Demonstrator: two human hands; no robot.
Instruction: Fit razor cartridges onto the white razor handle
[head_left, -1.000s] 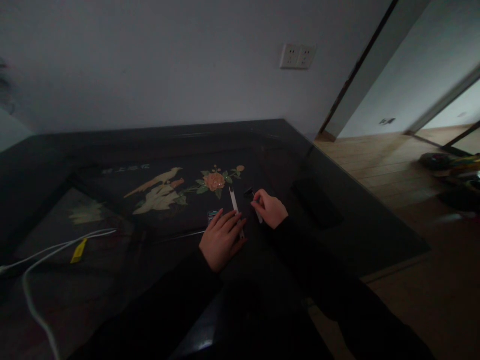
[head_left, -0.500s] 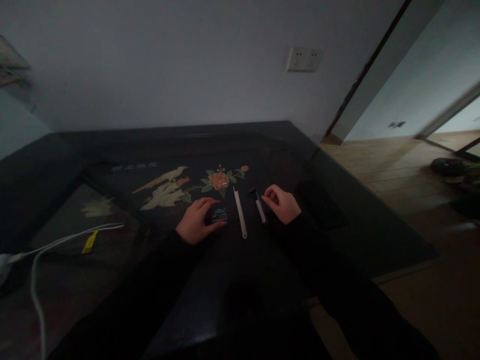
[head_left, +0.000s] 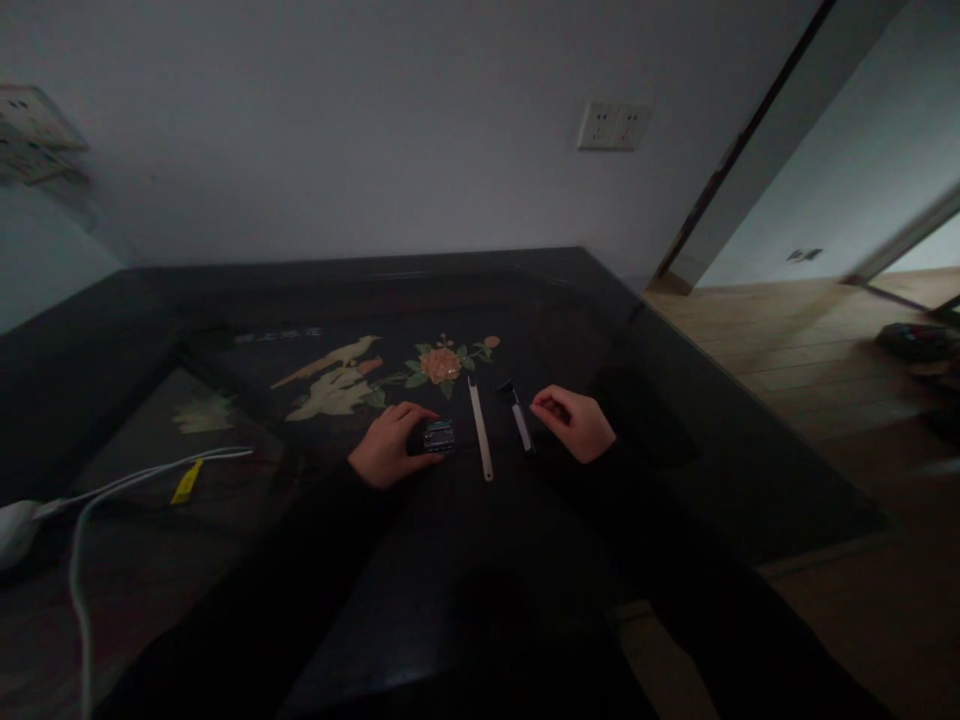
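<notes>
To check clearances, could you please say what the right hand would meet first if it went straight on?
The right hand would probably meet the razor-like tool just beyond its fingers, though the hand's height is unclear.

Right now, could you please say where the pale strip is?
In the head view, the pale strip lies on the dark table, between the small box at the left hand and the razor-like tool on its right.

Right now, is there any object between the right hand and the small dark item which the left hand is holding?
Yes, two. From the right hand toward the small dark item, first comes the razor-like tool, then the long pale strip. Both lie on the table, apart from each other.
</notes>
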